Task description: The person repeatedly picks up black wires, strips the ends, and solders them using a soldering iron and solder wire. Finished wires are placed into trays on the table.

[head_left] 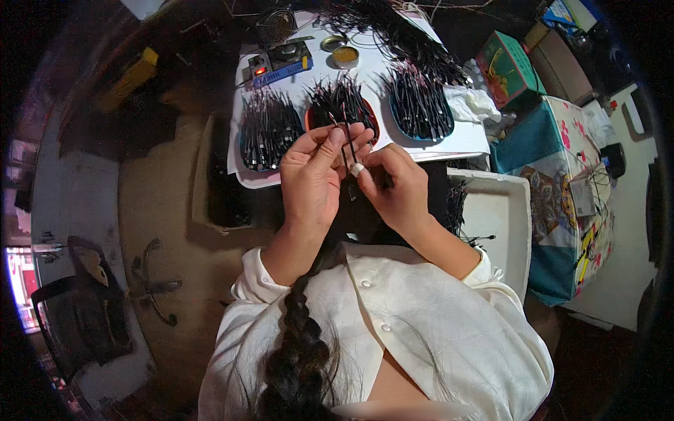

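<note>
My left hand (314,168) is raised in front of the table, its thumb and fingers closed on thin black cables (352,146). Close beside it on the right, my right hand (399,184) pinches the lower part of the same cables. A white wrapping (357,169) shows on a fingertip of the right hand. Just beyond my hands stands an orange-red tray (372,121) full of short black cables, partly hidden by my fingers. A left bin of cables (270,133) and a blue tray (399,126) of cables flank it.
On the white table (467,144) are a small device with a red light (260,71), a blue box (284,73), an open round tin (345,57) and a heap of long black cables (393,31). A white foam box (516,231) and a green carton (509,74) stand right.
</note>
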The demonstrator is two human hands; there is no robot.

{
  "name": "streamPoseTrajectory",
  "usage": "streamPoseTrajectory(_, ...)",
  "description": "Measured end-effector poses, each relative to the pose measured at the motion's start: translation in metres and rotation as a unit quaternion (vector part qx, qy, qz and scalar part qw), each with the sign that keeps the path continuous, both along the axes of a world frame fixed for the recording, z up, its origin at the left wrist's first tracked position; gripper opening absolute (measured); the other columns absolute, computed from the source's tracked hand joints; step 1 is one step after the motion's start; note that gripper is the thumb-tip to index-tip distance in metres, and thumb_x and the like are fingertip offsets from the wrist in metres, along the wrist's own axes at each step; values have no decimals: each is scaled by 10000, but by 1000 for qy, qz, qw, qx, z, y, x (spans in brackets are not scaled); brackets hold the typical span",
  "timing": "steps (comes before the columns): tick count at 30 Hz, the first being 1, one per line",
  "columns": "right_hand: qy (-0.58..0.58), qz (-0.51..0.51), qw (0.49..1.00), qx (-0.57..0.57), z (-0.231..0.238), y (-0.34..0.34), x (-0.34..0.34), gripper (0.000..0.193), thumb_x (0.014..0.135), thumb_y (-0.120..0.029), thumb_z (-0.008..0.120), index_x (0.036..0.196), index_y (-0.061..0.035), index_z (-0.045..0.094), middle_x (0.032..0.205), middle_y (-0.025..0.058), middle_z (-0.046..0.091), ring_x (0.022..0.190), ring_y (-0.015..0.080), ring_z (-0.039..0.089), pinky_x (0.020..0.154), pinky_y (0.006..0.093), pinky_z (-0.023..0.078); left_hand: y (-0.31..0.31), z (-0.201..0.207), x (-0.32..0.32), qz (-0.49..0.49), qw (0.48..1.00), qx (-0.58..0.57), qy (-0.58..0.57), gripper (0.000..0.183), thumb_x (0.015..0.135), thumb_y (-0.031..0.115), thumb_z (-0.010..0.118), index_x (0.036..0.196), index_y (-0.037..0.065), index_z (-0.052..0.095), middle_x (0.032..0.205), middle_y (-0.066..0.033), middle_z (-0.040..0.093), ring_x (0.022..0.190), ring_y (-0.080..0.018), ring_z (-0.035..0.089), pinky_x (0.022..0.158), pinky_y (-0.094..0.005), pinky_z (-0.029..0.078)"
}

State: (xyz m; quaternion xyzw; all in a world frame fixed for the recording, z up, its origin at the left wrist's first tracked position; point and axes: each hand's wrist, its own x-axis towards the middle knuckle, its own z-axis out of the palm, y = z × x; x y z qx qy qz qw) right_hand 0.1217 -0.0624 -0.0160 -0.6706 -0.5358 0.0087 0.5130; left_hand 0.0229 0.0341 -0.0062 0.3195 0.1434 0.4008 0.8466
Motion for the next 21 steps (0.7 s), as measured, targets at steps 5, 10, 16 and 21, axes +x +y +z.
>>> streamPoseTrajectory(5,-85,10,996,5,-7,-19,0,213,726,-98,732,890,-60,600,794,74,586,650,265,617,535,349,499,-15,-2,2,-32,998,32,38,146,939,92,548,993,-16,630,1024,-205,664,983,-335,655,866,-405,553)
streamPoseTrajectory(10,42,98,994,-30,1,-32,22,164,775,-94,729,881,-27,623,820,78,621,675,169,629,568,277,499,-18,-2,-5,-56,996,31,61,114,917,73,591,965,-28,616,890,-150,676,750,-185,650,654,-258,535)
streamPoseTrajectory(16,403,190,895,30,8,-17,46,125,862,-59,668,933,40,637,887,42,649,778,77,621,693,213,506,-26,-5,-4,-76,995,18,64,124,899,65,623,978,-30,616,833,-123,668,604,-98,555,511,-173,414)
streamPoseTrajectory(21,374,216,902,9,14,-14,44,116,864,-56,666,907,46,630,842,40,649,694,74,619,633,213,507,-26,-7,-3,-105,991,31,72,113,898,46,618,989,-18,633,852,-126,675,641,-107,582,532,-190,423)
